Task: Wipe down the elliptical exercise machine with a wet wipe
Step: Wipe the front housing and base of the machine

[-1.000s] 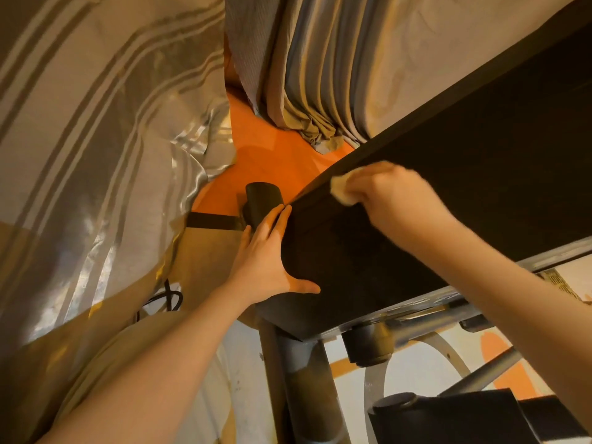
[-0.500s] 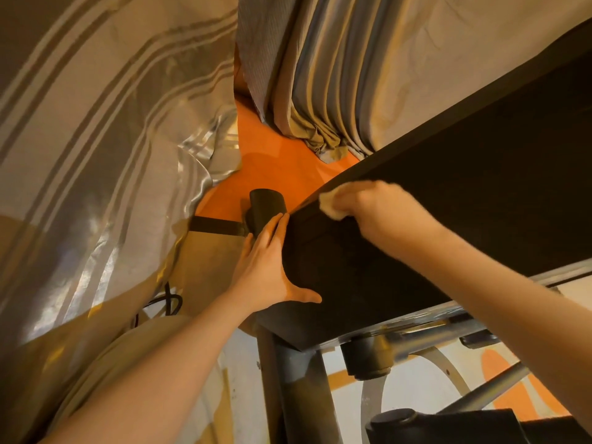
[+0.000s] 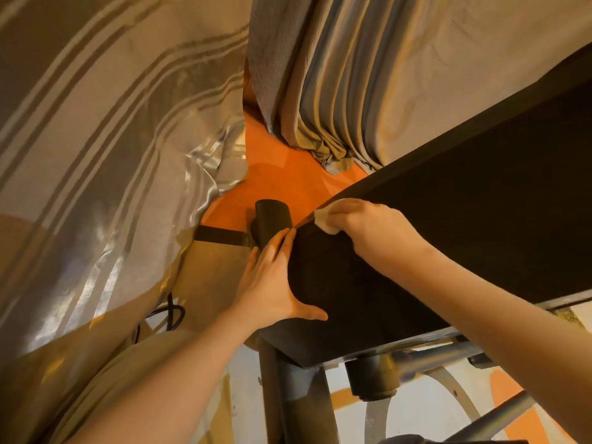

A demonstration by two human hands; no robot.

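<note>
The right hand (image 3: 368,225) holds the wet wipe (image 3: 325,221), fingers curled over it, pressing it on the far-left corner of the dark panel (image 3: 448,235) of the elliptical machine. The left hand (image 3: 272,283) lies open and flat against the panel's left edge, thumb on its top face, bracing it. The panel's long axis runs right and far from both hands; the right hand is nearer the unwiped length.

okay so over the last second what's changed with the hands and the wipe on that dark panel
The right hand slid the wet wipe leftward along the dark panel toward its corner. The left hand stayed flat against the panel's left edge; the wipe stayed gripped.
</note>
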